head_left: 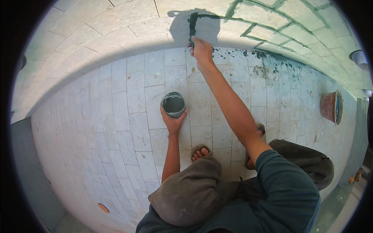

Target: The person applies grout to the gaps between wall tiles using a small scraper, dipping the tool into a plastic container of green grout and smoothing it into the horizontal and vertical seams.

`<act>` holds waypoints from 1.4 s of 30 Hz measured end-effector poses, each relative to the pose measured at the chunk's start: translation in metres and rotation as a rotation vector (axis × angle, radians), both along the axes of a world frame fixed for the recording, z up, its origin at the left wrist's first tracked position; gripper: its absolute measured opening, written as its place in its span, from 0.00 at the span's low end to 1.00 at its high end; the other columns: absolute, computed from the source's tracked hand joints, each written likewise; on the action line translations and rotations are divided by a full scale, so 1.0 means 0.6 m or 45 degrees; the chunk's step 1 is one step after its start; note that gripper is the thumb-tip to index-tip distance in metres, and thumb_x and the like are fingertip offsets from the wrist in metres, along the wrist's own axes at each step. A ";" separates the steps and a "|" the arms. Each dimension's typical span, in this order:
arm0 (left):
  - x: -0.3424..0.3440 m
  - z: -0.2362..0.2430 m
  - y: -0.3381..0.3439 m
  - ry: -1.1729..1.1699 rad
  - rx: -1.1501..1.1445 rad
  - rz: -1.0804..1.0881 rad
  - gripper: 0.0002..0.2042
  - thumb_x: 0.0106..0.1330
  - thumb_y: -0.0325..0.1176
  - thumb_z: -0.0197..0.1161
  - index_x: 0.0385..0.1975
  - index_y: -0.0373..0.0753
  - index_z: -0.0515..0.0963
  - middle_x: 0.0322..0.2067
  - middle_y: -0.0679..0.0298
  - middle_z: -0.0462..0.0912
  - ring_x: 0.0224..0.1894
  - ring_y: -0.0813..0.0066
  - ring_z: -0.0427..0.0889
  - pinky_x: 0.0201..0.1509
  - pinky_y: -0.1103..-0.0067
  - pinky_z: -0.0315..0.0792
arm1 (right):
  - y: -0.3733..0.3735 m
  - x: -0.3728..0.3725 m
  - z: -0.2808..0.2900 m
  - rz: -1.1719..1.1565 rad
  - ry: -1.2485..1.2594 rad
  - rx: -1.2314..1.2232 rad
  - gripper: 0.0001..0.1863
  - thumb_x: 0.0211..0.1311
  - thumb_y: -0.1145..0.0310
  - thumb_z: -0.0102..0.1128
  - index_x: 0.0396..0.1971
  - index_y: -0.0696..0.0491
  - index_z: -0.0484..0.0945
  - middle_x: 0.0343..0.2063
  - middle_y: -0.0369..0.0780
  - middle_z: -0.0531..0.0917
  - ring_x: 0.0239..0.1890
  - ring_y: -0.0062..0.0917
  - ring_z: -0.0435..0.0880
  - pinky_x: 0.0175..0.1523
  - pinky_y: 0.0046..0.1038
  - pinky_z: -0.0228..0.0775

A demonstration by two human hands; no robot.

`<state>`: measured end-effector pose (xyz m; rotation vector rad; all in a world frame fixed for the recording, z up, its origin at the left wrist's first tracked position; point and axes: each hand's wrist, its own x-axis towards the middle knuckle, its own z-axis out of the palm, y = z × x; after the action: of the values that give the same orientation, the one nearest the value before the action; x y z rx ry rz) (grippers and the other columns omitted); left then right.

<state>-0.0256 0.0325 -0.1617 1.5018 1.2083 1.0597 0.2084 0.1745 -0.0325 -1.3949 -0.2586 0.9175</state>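
Lettering, labels, numbers, signs — none legible anywhere in view.

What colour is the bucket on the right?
The bucket is dull red outside, clearest in head view.

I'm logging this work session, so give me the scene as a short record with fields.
Left hand: around a cup of dark paste; whether the cup also rests below is unclear
Right hand: grips a paste-coated tool at the wall; tool type unclear
Wall joints: dark green lines at right, thin bare joints at left
Floor: pale tiles, dark spots near the wall
Bucket: reddish, far right
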 end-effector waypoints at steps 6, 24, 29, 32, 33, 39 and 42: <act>0.003 0.000 0.003 -0.023 0.019 -0.003 0.46 0.44 0.35 0.83 0.62 0.31 0.61 0.53 0.53 0.74 0.55 0.59 0.75 0.59 0.67 0.69 | 0.035 0.010 0.015 0.007 -0.318 0.034 0.18 0.70 0.62 0.56 0.24 0.59 0.79 0.17 0.37 0.77 0.16 0.15 0.67 0.21 0.23 0.55; 0.007 0.003 0.001 -0.026 0.022 0.026 0.42 0.44 0.34 0.83 0.59 0.31 0.64 0.51 0.53 0.75 0.52 0.62 0.76 0.57 0.69 0.71 | 0.034 0.028 -0.023 -0.101 -0.218 0.040 0.18 0.70 0.62 0.56 0.24 0.60 0.79 0.17 0.36 0.77 0.16 0.17 0.67 0.22 0.25 0.56; 0.005 0.007 0.003 0.026 0.067 0.036 0.43 0.44 0.35 0.83 0.59 0.31 0.63 0.51 0.53 0.75 0.53 0.61 0.76 0.57 0.69 0.71 | 0.023 0.020 0.014 -0.012 -0.244 0.056 0.15 0.73 0.64 0.53 0.29 0.59 0.76 0.23 0.36 0.78 0.16 0.14 0.64 0.21 0.21 0.53; -0.004 -0.006 0.000 0.060 0.035 0.014 0.49 0.43 0.36 0.83 0.64 0.30 0.59 0.55 0.51 0.72 0.57 0.58 0.73 0.61 0.67 0.69 | 0.005 0.008 0.024 0.041 -0.318 0.138 0.14 0.73 0.63 0.54 0.32 0.59 0.77 0.24 0.36 0.79 0.16 0.14 0.65 0.21 0.20 0.54; -0.009 -0.011 -0.003 0.057 0.018 0.023 0.49 0.43 0.36 0.83 0.64 0.30 0.59 0.55 0.51 0.72 0.57 0.58 0.73 0.61 0.67 0.68 | -0.009 0.000 0.024 0.048 -0.309 0.128 0.14 0.73 0.63 0.54 0.34 0.59 0.78 0.25 0.36 0.79 0.16 0.13 0.65 0.21 0.19 0.55; 0.001 -0.005 0.000 0.008 -0.007 0.014 0.47 0.44 0.37 0.83 0.64 0.30 0.60 0.54 0.51 0.73 0.57 0.58 0.74 0.61 0.67 0.68 | -0.058 0.010 0.002 0.076 -0.369 0.130 0.14 0.71 0.63 0.56 0.37 0.61 0.79 0.21 0.36 0.80 0.17 0.13 0.69 0.23 0.21 0.61; -0.002 -0.006 -0.001 0.011 -0.001 0.017 0.46 0.44 0.37 0.83 0.63 0.30 0.61 0.54 0.51 0.73 0.56 0.58 0.74 0.60 0.67 0.69 | -0.059 0.006 0.004 0.044 -0.489 0.120 0.14 0.71 0.62 0.57 0.36 0.61 0.80 0.22 0.37 0.82 0.17 0.13 0.70 0.22 0.21 0.61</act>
<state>-0.0269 0.0319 -0.1653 1.5011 1.2258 1.0623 0.2120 0.1393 -0.0302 -1.4752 -0.6095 0.6502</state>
